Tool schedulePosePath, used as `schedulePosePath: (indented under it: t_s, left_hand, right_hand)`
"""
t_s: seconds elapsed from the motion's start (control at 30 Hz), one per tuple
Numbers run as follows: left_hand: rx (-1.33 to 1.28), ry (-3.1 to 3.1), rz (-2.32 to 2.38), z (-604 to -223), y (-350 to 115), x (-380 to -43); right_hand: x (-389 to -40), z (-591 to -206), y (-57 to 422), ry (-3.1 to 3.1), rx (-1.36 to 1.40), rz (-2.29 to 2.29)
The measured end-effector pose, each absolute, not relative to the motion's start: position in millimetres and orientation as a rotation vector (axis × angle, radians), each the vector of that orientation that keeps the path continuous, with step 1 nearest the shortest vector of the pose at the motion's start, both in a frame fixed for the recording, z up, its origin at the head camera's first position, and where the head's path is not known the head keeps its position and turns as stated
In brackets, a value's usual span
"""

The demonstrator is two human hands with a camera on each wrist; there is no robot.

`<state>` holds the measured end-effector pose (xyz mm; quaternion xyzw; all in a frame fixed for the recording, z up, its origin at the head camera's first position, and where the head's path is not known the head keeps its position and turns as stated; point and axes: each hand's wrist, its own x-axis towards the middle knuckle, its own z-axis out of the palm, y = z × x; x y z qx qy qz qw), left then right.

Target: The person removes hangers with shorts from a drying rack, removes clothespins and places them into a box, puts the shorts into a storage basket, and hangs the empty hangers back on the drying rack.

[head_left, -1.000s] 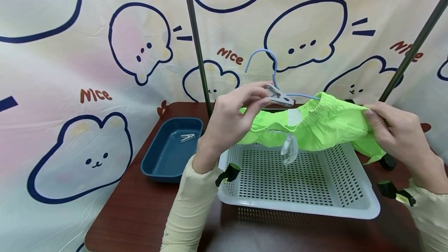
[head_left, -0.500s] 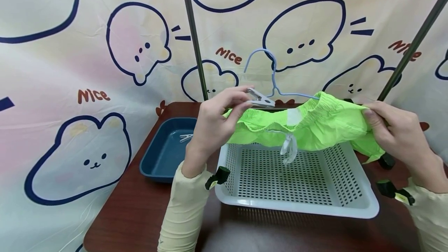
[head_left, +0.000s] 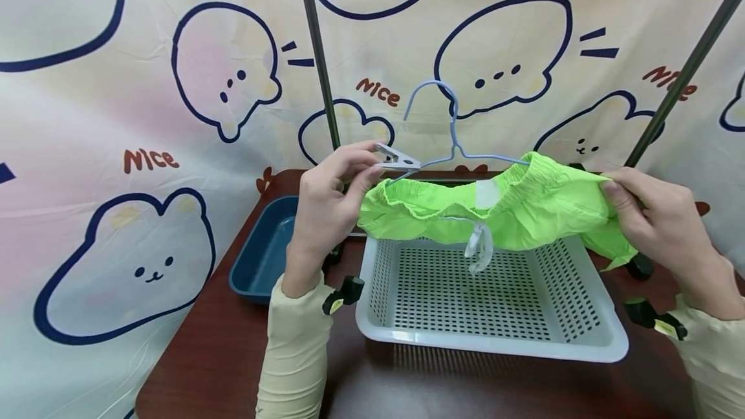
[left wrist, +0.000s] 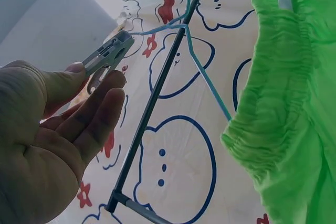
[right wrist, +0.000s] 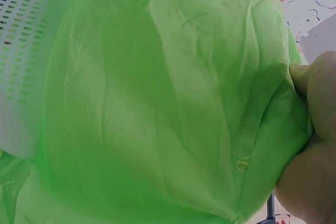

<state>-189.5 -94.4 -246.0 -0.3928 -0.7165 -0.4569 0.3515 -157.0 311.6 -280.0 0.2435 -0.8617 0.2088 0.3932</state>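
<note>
My left hand (head_left: pixel 326 205) pinches a grey clothespin (head_left: pixel 401 159) between thumb and fingers, just above the left end of a waistband. That waistband belongs to lime-green shorts (head_left: pixel 559 205) with a white drawstring bow (head_left: pixel 480 244) at the front. A blue hanger (head_left: pixel 454 125) runs down into the waist opening, its hook standing up above. On the right, my right hand (head_left: pixel 663 225) grips the cloth near the side of the shorts. The left wrist view shows the clothespin (left wrist: pixel 109 52) apart from the green waistband (left wrist: pixel 273 103); in the right wrist view cloth fills most of the picture.
Below the shorts stands a pale perforated basket (head_left: pixel 495 346) on the dark wooden table (head_left: pixel 204 354). A blue tray (head_left: pixel 244 270) sits at the left, partly behind my left arm. Behind the basket rises a dark metal rack (head_left: pixel 317 37) in front of a printed curtain.
My left hand has carried the clothespin leftward, from beside the hanger's neck to the left end of the waistband. My right hand keeps its grip on the shorts.
</note>
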Motion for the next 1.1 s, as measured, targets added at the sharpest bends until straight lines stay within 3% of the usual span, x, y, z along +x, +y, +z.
schedulePosePath:
  t_s: [1.1]
  left_hand:
    - [-0.756, -1.968, -1.248, -254.5, -144.5, -202.3]
  right_hand:
    - [-157.1, -279.2, 315.3, -2.155, 0.636, 0.534]
